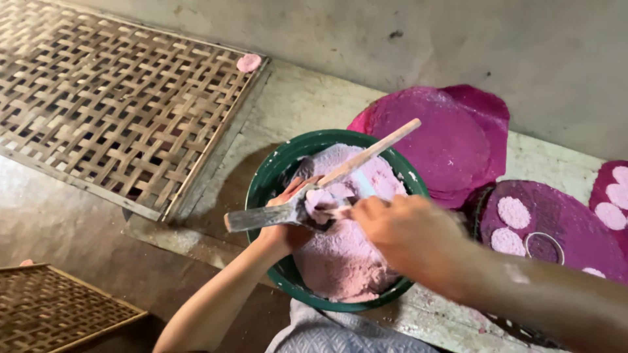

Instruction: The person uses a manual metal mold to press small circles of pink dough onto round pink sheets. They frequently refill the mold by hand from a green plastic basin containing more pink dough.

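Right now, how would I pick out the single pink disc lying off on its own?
Find the large woven bamboo tray leaning at the upper left. On its far right corner sits one small pink disc. Unlike the pale discs on the magenta sheet at right, it lies alone on bamboo.

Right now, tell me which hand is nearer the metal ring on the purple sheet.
Right. The right hand is over the green bowl, just beside the metal ring; the left hand is at the bowl's far side.

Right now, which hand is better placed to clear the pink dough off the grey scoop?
Probably the right hand: it already reaches the pink dough on the grey scoop, over the green bowl. The left hand is busy gripping that scoop, so it cannot easily clear it.
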